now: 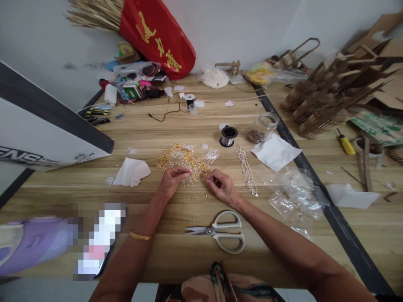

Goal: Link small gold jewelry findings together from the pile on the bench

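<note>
A loose pile of gold and silver beads or small findings (185, 157) lies on the wooden table in front of me. My left hand (171, 180) reaches to the pile's near left side, thumb and index finger pinched together; whatever sits between them is too small to name. At the pile's right edge, my right hand (222, 185) has curled fingers, with the fingertips near the beads, and their grip is unclear. A few tiny gold pieces (206, 196) lie just below the hands. White-handled scissors (220, 230) rest nearer to me, blades pointing left.
Beyond the pile stands a spool of clear thread (228, 136), near a jar of mixed beads (262, 126). A chain (247, 172) lies right of my hands, before plastic bags (292, 193). White paper (131, 172) is at left, a phone (102, 239) nearer me, a large box (47, 126) beyond.
</note>
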Demonstrator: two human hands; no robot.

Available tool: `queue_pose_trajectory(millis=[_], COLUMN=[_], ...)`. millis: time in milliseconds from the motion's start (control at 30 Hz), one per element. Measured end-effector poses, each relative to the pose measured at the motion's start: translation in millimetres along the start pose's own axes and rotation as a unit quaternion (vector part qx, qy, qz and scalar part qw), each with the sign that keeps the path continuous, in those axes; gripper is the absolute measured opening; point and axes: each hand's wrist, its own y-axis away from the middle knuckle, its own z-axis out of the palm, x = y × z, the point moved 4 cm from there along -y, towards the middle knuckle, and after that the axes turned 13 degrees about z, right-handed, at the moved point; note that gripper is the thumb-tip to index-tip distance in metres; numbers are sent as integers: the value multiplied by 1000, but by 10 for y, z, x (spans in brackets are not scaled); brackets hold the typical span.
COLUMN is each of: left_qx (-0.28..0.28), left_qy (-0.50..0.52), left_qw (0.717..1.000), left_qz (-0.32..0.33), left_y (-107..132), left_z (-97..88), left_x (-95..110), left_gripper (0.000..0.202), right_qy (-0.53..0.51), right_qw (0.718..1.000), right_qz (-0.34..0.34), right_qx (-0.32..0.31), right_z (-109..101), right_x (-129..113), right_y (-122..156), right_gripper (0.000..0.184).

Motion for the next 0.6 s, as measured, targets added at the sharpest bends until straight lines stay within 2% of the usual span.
queue_pose_trajectory(millis=[300,600], left_qx=[-64,-29], left_qy=[-98,-139], left_qw=[993,989], left_qz=[10,49], left_y=[80,56], left_z=[130,81], left_x=[23,46], left_gripper=[20,20], right_qy=[19,31], right_qw=[998,997], right_qz=[-56,-68], right_qx=[-1,-2], right_z=[13,35], right_x=[-70,-54], right_y=[56,59], right_gripper=[9,9])
